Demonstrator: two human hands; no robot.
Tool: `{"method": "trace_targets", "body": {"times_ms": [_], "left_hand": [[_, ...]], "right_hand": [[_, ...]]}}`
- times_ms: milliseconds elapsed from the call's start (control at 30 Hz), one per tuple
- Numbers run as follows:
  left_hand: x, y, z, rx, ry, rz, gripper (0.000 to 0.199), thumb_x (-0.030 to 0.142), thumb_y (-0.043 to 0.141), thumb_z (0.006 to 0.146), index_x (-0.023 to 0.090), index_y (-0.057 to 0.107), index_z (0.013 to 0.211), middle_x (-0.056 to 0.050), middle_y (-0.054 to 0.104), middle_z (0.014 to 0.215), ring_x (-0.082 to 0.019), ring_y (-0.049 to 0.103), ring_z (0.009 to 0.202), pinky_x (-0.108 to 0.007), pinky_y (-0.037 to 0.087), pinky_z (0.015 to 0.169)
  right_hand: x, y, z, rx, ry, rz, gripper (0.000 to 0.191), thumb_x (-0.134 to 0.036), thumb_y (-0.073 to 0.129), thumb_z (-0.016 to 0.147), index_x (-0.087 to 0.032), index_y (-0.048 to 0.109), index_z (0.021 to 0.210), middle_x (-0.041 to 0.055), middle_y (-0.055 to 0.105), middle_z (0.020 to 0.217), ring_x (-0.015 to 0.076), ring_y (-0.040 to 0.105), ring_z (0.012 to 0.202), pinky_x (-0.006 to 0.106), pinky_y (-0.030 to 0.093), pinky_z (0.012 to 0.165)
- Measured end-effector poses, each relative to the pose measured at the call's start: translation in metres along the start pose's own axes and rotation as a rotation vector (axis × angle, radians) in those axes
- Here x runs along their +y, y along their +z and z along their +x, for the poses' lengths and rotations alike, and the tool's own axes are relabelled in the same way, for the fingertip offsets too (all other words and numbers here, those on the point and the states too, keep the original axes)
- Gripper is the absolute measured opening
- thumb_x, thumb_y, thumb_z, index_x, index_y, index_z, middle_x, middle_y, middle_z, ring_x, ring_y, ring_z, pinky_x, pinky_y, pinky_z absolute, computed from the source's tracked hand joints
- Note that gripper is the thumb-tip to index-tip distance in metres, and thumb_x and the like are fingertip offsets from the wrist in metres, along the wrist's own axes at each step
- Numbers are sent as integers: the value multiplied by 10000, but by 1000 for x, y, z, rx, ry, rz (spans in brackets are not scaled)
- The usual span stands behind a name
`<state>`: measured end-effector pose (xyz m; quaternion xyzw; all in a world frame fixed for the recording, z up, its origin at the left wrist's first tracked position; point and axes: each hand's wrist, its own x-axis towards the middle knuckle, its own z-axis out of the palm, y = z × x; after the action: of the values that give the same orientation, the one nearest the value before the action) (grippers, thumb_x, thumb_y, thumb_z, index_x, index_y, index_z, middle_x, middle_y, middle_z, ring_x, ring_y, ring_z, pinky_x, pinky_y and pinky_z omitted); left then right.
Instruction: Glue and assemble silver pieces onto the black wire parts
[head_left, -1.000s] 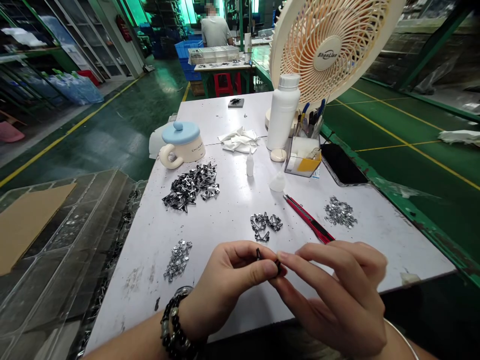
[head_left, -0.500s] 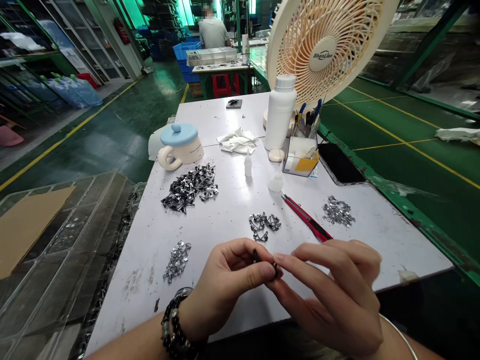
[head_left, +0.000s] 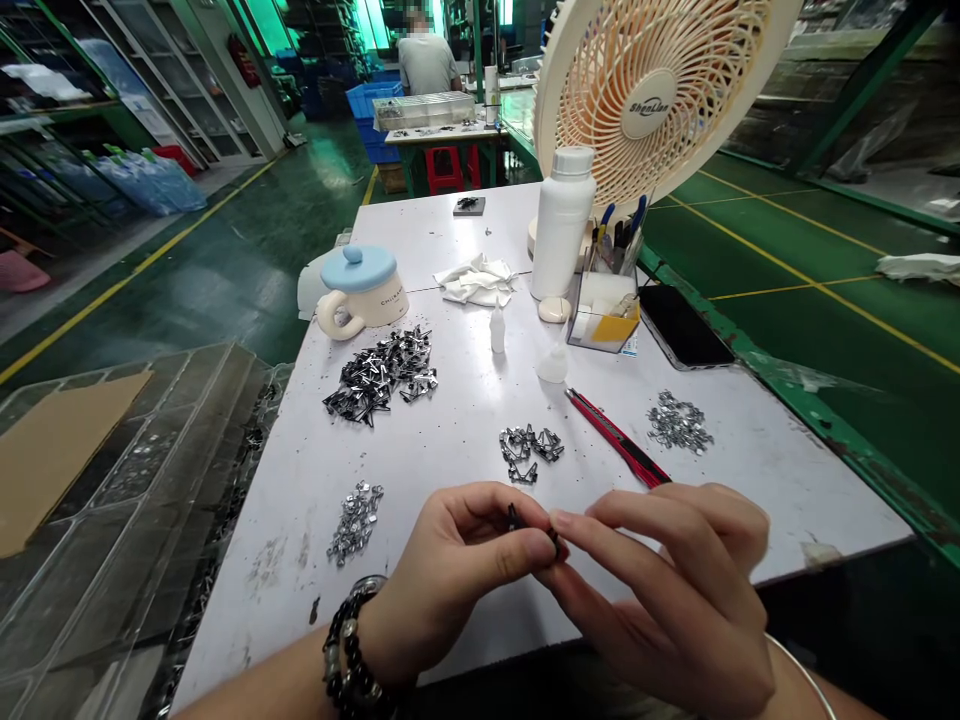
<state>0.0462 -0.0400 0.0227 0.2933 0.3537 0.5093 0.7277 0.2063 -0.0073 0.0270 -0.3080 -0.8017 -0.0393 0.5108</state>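
My left hand (head_left: 457, 565) pinches a small black clip-like part (head_left: 513, 517) between thumb and fingers, above the near edge of the table. Thumb and index finger of my right hand (head_left: 667, 590) meet at the right end of that part; most of it is hidden by the fingers. Just beyond my hands lies a small group of black and silver clip parts (head_left: 531, 450). To the left are a pile of small silver pieces (head_left: 355, 522) and, farther back, a large heap of black clip parts (head_left: 382, 375). Another pile of small silver pieces (head_left: 679, 422) lies to the right.
A red utility knife (head_left: 616, 438) lies beyond my right hand. Farther back stand a small dropper bottle (head_left: 497, 328), a lidded mug (head_left: 364, 288), a white bottle (head_left: 562, 225), a tool holder (head_left: 604, 315) and a fan (head_left: 660, 100). A phone (head_left: 686, 326) rests near the right edge.
Both hands keep the same pinch on the black part. The right hand has shifted very slightly to the right and down; the view has moved a little too.
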Motion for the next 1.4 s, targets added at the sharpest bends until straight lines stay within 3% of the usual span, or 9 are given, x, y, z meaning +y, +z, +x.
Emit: {"method": "trace_targets", "body": {"times_ms": [333,933,1167,1400], "left_hand": [[1,1,-1,14,17,12,47,134,702,740,157,683,776,-1,684,778,-72,611,729,-131,493,681],[0,0,0,-13,30,-36,48,150,693,747,145,645,743,-20,665,814,-103,600,732,-181,475,638],[5,2,3,-20,-32,-39,63,172,700,744,134,649,754,-23,678,761,-83,595,661,-164,458,613],[6,4,4,-26,-130,-195,91,162,676,754,97,618,730,-42,629,695,-87,567,651,-167,435,601]], "right_hand": [[0,0,1,-9,15,5,118,-271,703,745,-205,691,842,5,632,723,156,492,703,348,344,667],[1,1,-5,-21,19,-3,233,-267,723,715,-216,683,939,-2,654,754,185,502,737,375,327,672],[-1,2,-1,-7,29,1,216,-258,738,702,-215,686,907,-2,649,726,173,494,701,365,338,650],[-3,4,2,-45,62,15,148,-287,708,721,-193,697,835,32,641,729,203,508,727,386,349,672]]}}
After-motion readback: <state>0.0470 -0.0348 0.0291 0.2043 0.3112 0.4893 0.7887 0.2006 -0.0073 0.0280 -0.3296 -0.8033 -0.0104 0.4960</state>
